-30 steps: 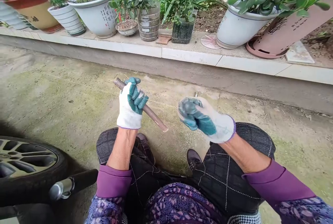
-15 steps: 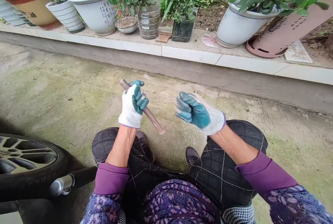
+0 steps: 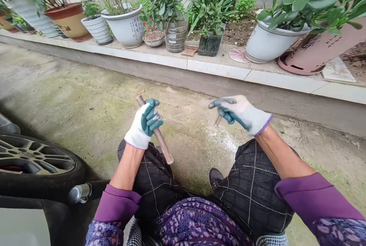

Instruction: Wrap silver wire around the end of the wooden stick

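My left hand point(image 3: 148, 120), in a white glove with a green coated palm, is closed around a short brown wooden stick point(image 3: 162, 145). The stick slants down toward my knees, its cut end pale. A fine thread-like strand point(image 3: 163, 119) sticks out by the fingers of that hand. To the right, apart from the stick, my right hand point(image 3: 233, 112) wears a matching glove. Its fingers are curled and slightly blurred. A small thin brownish piece point(image 3: 217, 120) shows below them, too blurred to name.
Potted plants line a tiled ledge point(image 3: 217, 69) ahead, among them a white pot point(image 3: 126, 29) and a pink planter point(image 3: 314, 53). A car wheel point(image 3: 37, 158) stands at my left beside a dark bar with a silver end point(image 3: 78, 193). White powdery specks point(image 3: 225, 139) lie on the concrete.
My right hand has moved right, away from the left, and turned palm down. The strand stretched between both hands no longer shows there. The left hand still grips the stick, now held more steeply.
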